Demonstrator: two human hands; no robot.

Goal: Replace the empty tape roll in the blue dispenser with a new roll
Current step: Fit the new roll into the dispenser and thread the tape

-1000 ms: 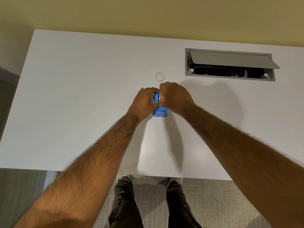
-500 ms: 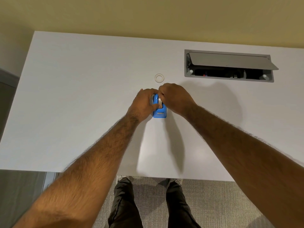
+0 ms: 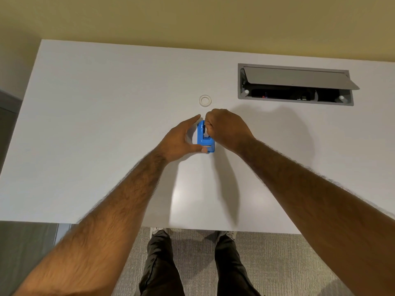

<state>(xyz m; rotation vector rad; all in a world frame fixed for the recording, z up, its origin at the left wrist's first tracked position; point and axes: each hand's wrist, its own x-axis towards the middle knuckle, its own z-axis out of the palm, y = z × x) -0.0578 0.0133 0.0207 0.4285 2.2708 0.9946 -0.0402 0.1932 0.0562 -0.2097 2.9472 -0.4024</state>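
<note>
both forearms reach out from the near edge of the white desk [image 3: 89, 129] and meet over its middle. the left hand [image 3: 181, 139] lies spread, fingers nearly straight and pointing away from the person, palm turned toward the left wall of the blue dispenser [image 3: 201, 136]. its thumb tip touches the near end of the dispenser, and its fingertips reach just past the far end (whether they touch there i cannot tell). the right hand [image 3: 229, 129] is curled into a tight fist over the dispenser's top right side. its fingers are bent down into the slot and pinch the new roll [image 3: 206, 135], of which only a pale sliver shows between the blue walls.

the dispenser stands on the desk between the two hands, cutter end toward the person. the empty core [image 3: 205, 100], a small white ring, lies flat just beyond the hands and apart from them. a grey cable hatch [image 3: 299, 77] sits open further right.

half a second ago the left hand was wrapped round the dispenser's side; now it has opened away, so more blue shows. the right hand keeps its grip.
</note>
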